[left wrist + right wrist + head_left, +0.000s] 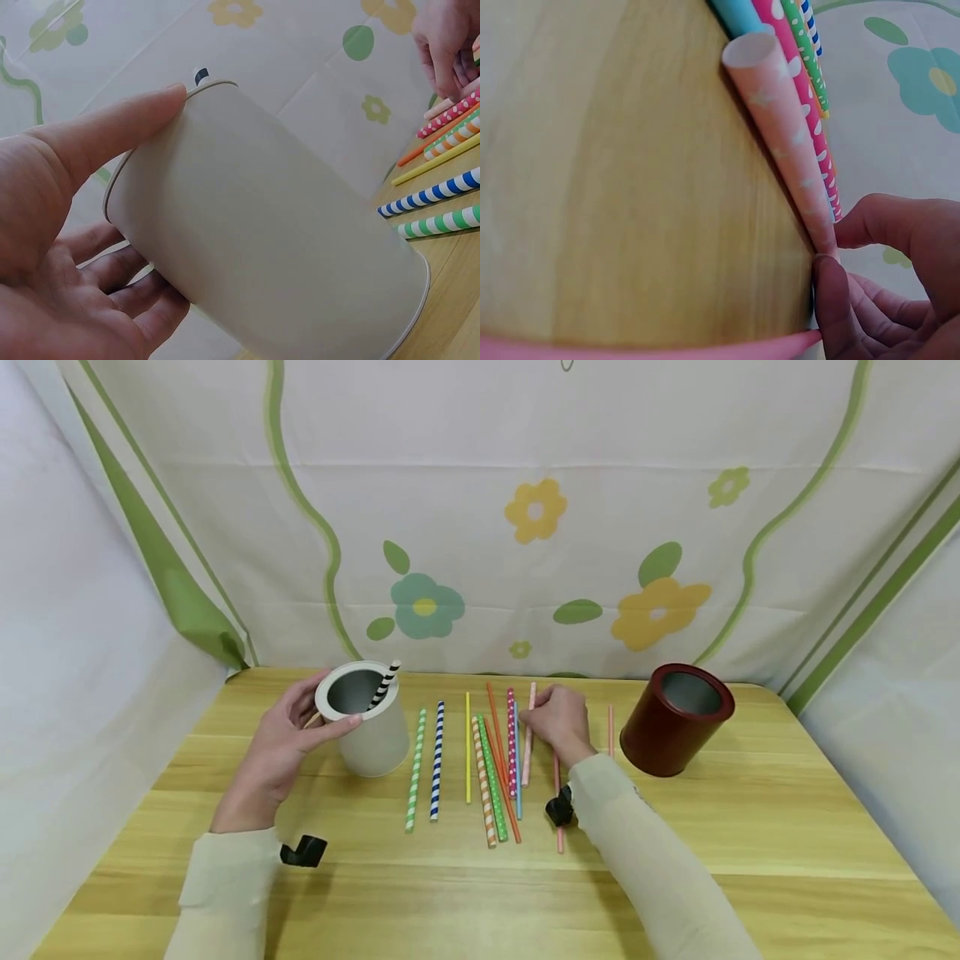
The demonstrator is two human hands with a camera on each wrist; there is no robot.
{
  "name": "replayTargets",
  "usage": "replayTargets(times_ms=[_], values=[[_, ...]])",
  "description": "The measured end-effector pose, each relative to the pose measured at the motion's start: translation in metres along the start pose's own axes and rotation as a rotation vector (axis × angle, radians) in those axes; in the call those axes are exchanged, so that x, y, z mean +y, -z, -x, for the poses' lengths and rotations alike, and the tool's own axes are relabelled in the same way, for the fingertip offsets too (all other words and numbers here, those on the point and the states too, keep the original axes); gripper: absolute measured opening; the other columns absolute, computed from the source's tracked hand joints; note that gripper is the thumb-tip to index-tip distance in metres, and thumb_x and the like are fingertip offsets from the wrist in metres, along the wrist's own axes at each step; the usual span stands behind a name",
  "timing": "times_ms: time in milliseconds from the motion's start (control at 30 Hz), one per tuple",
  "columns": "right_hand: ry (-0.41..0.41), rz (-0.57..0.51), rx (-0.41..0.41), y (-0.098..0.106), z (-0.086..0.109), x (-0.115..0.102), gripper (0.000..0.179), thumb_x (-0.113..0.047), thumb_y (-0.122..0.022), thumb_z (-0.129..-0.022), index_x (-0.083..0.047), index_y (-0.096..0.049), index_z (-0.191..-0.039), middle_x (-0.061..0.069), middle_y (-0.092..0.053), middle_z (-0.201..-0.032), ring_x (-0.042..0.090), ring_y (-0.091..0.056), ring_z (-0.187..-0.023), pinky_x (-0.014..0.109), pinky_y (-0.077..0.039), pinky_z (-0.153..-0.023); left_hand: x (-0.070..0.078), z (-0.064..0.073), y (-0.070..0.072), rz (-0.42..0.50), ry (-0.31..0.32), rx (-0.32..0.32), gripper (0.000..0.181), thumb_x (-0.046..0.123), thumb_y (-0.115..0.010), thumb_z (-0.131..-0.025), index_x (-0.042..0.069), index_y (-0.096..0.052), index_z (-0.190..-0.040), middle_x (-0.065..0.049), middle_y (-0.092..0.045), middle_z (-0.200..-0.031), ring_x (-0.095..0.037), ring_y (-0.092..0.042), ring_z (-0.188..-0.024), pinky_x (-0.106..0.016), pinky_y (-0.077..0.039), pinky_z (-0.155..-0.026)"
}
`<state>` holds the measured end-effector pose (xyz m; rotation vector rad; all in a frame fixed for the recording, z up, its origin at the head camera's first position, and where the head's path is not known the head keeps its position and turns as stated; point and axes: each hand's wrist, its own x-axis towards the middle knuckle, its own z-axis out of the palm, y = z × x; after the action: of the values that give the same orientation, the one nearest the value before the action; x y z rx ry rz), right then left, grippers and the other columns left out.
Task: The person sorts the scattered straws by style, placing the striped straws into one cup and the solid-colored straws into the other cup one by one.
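My left hand [276, 745] holds a white can [375, 745] near its top, thumb along the rim and fingers on the far side. A black-and-white striped straw [384, 683] leans inside this can and sticks out above the rim. Farther right, my right hand [558, 720] pinches a pale pink straw with white stars [780, 127] between thumb and fingers at its far end. That straw lies close along the wooden table [630, 172]. Right beside it are a magenta dotted straw [512, 735] and a light blue straw [518, 777].
Green-striped [416, 772] and blue-striped [437, 760] straws lie beside the white can. A yellow straw [468, 747] and several orange and green ones are mid-table. One pink straw [560, 842] runs under my right wrist, another [611, 731] near a dark red can [667, 739]. A flowered curtain [480, 527] hangs behind.
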<state>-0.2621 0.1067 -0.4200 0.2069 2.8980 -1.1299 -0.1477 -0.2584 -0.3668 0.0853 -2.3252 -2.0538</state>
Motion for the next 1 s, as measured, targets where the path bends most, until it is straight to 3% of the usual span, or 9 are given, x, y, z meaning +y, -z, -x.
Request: replayTargets(times_ms=[133,300,567,700,867,1000], values=[[-0.011,-0.004,0.01,-0.002,0.001,0.0,0.021,-0.025,-0.087,-0.087,-0.01,-0.075,-0.096,0.009,-0.076,-0.097,0.022,-0.069,-0.081,0.026,-0.055,-0.06,-0.002,0.0,0.0,0.002,0.016,0.0,0.087,0.012,-0.086,-0.093,0.02,-0.039,-0.167,0.0,-0.047,-0.167,-0.012,-0.044,-0.149,-0.014,-0.047,-0.115],[-0.005,-0.015,0.02,-0.003,0.002,-0.001,0.021,-0.026,-0.087,-0.087,-0.011,-0.075,-0.096,0.009,-0.076,-0.096,0.022,-0.069,-0.078,0.026,-0.054,-0.057,-0.003,0.002,0.001,0.019,0.007,0.007,0.086,0.011,-0.085,-0.093,0.018,-0.04,-0.166,0.001,-0.049,-0.164,-0.01,-0.046,-0.146,-0.011,-0.048,-0.109],[-0.011,-0.076,0.017,0.01,0.005,-0.004,0.03,-0.025,-0.084,-0.089,-0.008,-0.073,-0.111,0.012,-0.079,-0.1,0.02,-0.071,-0.074,0.026,-0.055,-0.055,0.001,0.0,0.0,0.011,0.018,-0.001,0.087,0.011,-0.085,-0.094,0.02,-0.038,-0.167,-0.002,-0.045,-0.168,-0.014,-0.044,-0.15,-0.014,-0.047,-0.113],[-0.028,-0.158,0.011,0.023,0.006,-0.007,0.032,-0.024,-0.081,-0.09,-0.008,-0.073,-0.117,0.014,-0.082,-0.101,0.018,-0.074,-0.072,0.025,-0.054,-0.054,0.002,-0.001,-0.001,-0.01,0.021,-0.002,0.088,0.013,-0.086,-0.094,0.02,-0.038,-0.167,-0.003,-0.044,-0.169,-0.016,-0.043,-0.152,-0.014,-0.048,-0.113],[-0.07,-0.296,-0.013,0.032,0.009,-0.012,0.033,-0.021,-0.077,-0.093,-0.008,-0.074,-0.123,0.015,-0.082,-0.107,0.018,-0.079,-0.081,0.025,-0.059,-0.06,0.001,-0.001,-0.002,-0.012,0.024,-0.005,0.088,0.015,-0.086,-0.094,0.02,-0.038,-0.167,-0.003,-0.044,-0.17,-0.018,-0.042,-0.153,-0.012,-0.049,-0.11],[-0.081,-0.356,-0.015,0.038,0.014,-0.018,0.034,-0.024,-0.076,-0.093,-0.012,-0.074,-0.124,0.011,-0.081,-0.107,0.02,-0.082,-0.088,0.029,-0.064,-0.072,0.001,0.001,-0.001,-0.007,0.018,0.006,0.087,0.015,-0.086,-0.093,0.02,-0.039,-0.167,-0.003,-0.045,-0.168,-0.014,-0.044,-0.15,-0.008,-0.048,-0.106]])
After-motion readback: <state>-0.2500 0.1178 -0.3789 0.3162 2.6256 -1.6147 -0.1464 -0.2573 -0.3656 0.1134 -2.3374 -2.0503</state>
